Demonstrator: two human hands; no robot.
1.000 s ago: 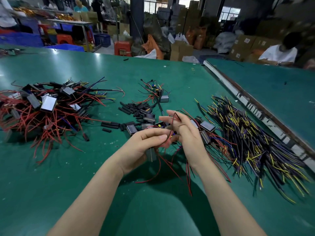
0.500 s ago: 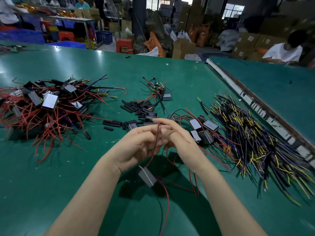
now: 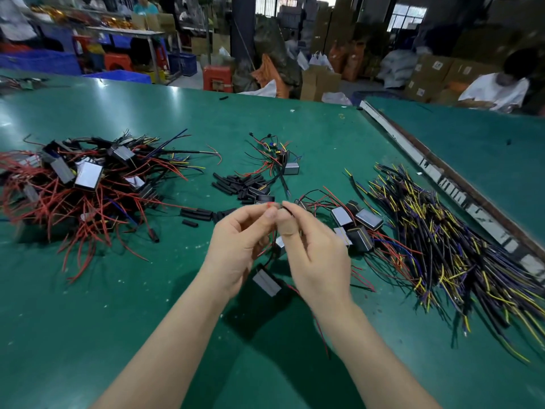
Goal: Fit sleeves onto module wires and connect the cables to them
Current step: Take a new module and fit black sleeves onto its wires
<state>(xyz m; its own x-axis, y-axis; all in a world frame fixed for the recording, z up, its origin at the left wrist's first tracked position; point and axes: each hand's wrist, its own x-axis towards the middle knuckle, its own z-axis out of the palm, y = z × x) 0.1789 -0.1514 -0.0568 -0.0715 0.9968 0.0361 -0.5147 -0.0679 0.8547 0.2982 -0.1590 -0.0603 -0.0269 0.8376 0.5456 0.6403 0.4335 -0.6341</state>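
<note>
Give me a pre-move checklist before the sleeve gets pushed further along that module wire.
1. Left hand pinching the red wire: ok.
2. Right hand pinching a black piece at the wire tip: ok; whether it is a sleeve, cannot tell.
3. Sleeve seated over the wire end: cannot tell, fingertips cover it.
4. Module hanging free below the hands: ok.
5. Spare black sleeves lying on the table behind the hands: ok.
6. Cable bundle lying to the right: ok.
</note>
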